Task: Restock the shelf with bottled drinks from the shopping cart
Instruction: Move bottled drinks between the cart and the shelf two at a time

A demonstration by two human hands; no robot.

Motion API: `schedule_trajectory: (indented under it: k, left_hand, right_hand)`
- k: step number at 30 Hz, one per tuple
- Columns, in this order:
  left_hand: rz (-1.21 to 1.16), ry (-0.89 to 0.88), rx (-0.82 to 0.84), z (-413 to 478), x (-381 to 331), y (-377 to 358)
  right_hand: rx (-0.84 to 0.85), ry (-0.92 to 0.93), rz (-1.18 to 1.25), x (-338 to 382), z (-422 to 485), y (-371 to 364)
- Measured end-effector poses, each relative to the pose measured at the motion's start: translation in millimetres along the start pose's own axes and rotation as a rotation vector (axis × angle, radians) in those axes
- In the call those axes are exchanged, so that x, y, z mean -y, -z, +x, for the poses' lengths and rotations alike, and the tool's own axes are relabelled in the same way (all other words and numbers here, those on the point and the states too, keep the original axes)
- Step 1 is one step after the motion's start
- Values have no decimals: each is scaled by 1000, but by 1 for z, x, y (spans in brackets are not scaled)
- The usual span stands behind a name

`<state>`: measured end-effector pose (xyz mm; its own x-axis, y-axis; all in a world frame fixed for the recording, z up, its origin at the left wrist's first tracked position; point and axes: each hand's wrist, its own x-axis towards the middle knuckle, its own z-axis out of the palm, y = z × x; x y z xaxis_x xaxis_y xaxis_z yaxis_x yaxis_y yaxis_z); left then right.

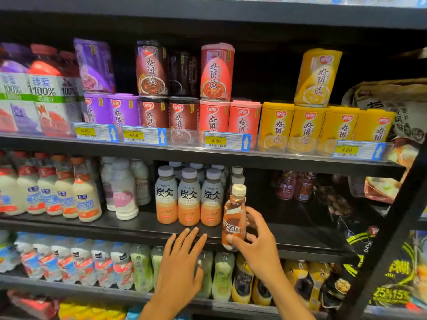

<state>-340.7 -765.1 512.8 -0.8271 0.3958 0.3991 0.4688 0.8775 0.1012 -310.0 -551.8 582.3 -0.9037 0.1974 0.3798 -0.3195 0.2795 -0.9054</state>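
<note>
My right hand grips a brown and orange Nescafe coffee bottle with a cream cap, upright at the front edge of the middle black shelf. The bottle stands just right of three grey-capped latte bottles in a row. My left hand is raised below the shelf edge with fingers straight and spread, holding nothing, its fingertips near the shelf lip under the latte bottles. The shopping cart is out of view.
Left on the middle shelf stand milk bottles and white bottles; small dark bottles sit at the back right. Porridge cans fill the shelf above. Green and yellow bottles line the shelf below. Snack bags hang at right.
</note>
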Motion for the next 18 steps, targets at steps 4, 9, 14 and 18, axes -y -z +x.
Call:
schedule_trajectory:
  k: [4,9,14,18]
  left_hand:
    - [4,-13,41,-1,2,6]
    - [-3,-11,79,-1,1,9]
    - [3,-16,96,-1,2,9]
    - [11,-5,114,-1,0,10]
  right_hand:
    - [-29,20,-34,-5,6,-4]
    - [-29,40,-86,-15,15,-7]
    - [-36,31,-133,-24,23,-5]
    - [-24,35,-198,-29,33,-4]
